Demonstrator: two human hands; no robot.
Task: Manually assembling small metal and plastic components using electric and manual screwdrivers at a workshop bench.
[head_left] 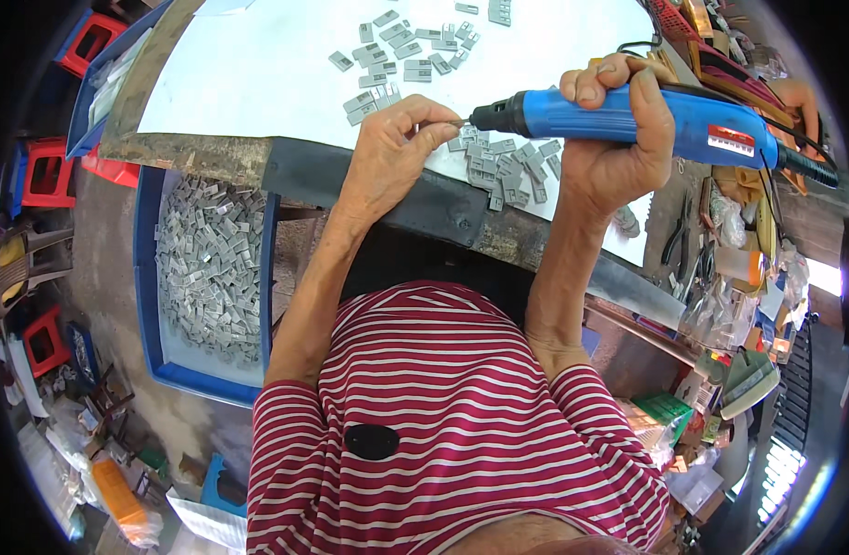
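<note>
Nearest the viewer, a red-and-white striped shirt (461,398) meets the front side of the work area. Beyond it runs the tabletop's front edge (203,157), worn wood faced in part with a dark strip (300,169); to the left and below it, a blue tray (145,277) of many small grey pieces (212,264) stands beside the bench. Over the edge, the left hand (394,153) holds a narrow pinch, thumb to forefinger, on a small thin part (459,122) whose kind is unclear. The right hand (619,139) wraps a blue power tool (693,120), held roughly level, its black nose at the pinch. The tabletop (258,83) is white. One cluster of grey metal pieces (508,171) lies beneath and beside the tool's nose, near the edge; a looser cluster (397,46) lies farther off. A broad white stretch spreads leftward from the left hand to the side edge. At right, pliers (676,231) and heaped bags crowd the margin. Red stools (50,171) stand on the floor at far left.
</note>
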